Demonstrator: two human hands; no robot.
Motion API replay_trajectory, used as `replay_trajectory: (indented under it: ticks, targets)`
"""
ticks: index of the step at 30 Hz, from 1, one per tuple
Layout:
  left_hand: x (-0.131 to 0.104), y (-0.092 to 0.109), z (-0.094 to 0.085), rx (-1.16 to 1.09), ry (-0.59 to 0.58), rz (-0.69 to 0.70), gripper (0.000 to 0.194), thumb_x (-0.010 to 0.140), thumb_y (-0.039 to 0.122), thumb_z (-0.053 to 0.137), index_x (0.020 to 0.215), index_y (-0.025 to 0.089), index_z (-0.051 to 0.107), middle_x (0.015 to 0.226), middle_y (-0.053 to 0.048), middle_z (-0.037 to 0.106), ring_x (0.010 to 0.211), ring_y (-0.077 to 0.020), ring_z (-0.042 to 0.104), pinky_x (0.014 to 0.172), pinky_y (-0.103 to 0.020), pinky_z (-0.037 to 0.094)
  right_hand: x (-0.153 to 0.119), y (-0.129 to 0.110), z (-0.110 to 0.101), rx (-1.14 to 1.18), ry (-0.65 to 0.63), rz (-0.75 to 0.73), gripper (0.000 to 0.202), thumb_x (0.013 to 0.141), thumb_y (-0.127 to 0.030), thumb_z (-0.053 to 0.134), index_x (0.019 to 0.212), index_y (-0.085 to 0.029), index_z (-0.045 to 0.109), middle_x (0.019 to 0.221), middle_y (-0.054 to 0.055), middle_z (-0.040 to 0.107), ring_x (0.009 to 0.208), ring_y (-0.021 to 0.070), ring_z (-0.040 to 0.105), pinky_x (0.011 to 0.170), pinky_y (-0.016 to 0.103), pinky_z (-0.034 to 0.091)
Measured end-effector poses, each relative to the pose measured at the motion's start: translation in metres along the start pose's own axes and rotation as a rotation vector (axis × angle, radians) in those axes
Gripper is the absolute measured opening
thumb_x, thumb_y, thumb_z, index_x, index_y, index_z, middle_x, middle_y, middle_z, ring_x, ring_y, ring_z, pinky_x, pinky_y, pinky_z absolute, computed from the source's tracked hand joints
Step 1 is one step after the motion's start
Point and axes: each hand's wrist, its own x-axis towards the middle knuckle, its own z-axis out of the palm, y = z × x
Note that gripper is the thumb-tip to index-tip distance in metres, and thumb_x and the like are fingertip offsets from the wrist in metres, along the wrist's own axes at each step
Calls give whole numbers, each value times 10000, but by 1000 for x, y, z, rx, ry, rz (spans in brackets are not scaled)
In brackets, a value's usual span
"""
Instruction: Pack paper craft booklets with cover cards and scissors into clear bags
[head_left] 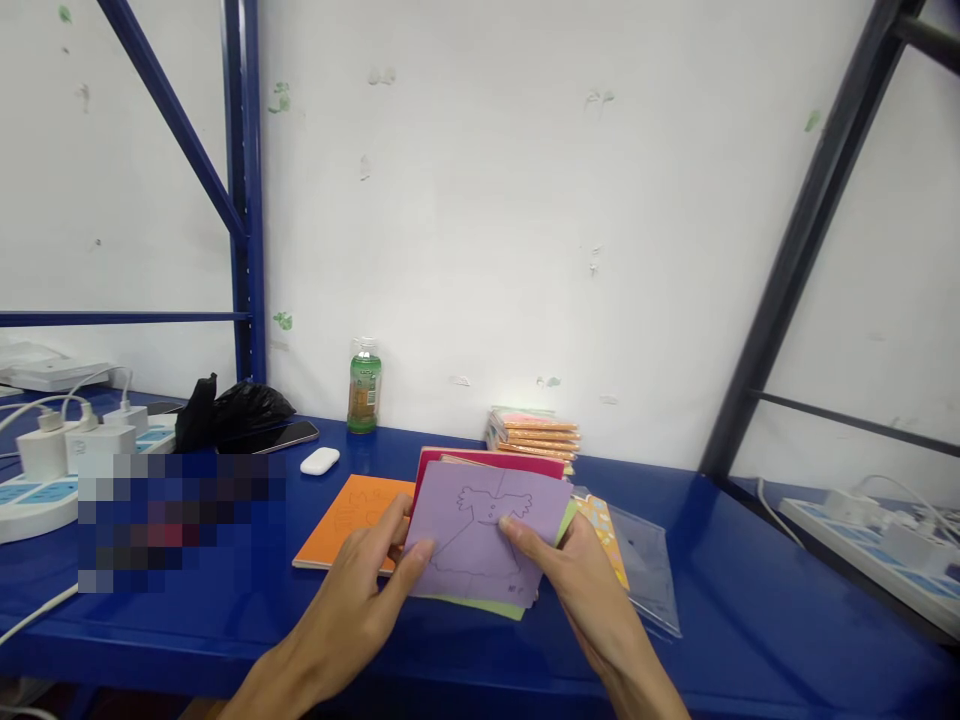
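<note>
Both my hands hold a stack of coloured paper sheets over the blue table. On top is a purple sheet (487, 510) with a line drawing of a dress-like figure. A green sheet (499, 607) and a red one (491, 457) peek out beneath it. My left hand (360, 575) grips the left edge, thumb on top. With its thumb on the drawing, my right hand (574, 565) pinches the right side. An orange booklet (337, 520) lies partly behind my left hand. Behind my right hand are a yellow patterned card (607, 535) and a clear plastic sleeve (652, 570).
A pile of orange-edged packets (532, 432) and a green bottle (364, 388) stand by the wall. Leftward are a white case (320, 461), a phone (274, 437), a black plastic bag (244, 408) and a power strip (37, 510). Another power strip (877, 560) is at right.
</note>
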Motion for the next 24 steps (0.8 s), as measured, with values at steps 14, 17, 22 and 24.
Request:
replay_trajectory:
  ticks: [14, 17, 22, 24]
  targets:
    - [-7, -5, 28, -379, 286, -105, 557, 895, 468, 625, 1364, 183, 531, 1307, -128, 667, 1245, -353, 591, 999, -458, 518, -3, 6, 11, -66, -58, 12, 512, 738, -407, 842, 1154, -221, 609, 1111, 48, 732, 1014, 231, 685, 853, 333, 561]
    - [-9, -6, 37, -367, 344, -92, 585, 874, 458, 648, 1360, 158, 521, 1327, -142, 650, 1262, -359, 580, 989, -444, 529, -5, 7, 13, -99, -20, 9, 454, 754, -431, 824, 1096, -226, 605, 1006, 14, 713, 928, 195, 661, 805, 293, 545]
    - [-16, -13, 48, -257, 489, -84, 564, 814, 470, 707, 1275, 165, 596, 1255, -152, 688, 1281, -401, 557, 990, -457, 535, -7, 7, 19, -109, 19, -34, 425, 759, -446, 811, 1047, -226, 589, 927, -1, 684, 849, 177, 628, 772, 278, 527]
    - [-16, -14, 48, -231, 513, -88, 539, 797, 483, 719, 1231, 180, 622, 1223, -147, 704, 1264, -399, 571, 991, -455, 536, -8, 4, 19, -129, 17, -55, 413, 758, -448, 811, 1029, -233, 586, 899, -12, 668, 820, 169, 620, 742, 263, 519]
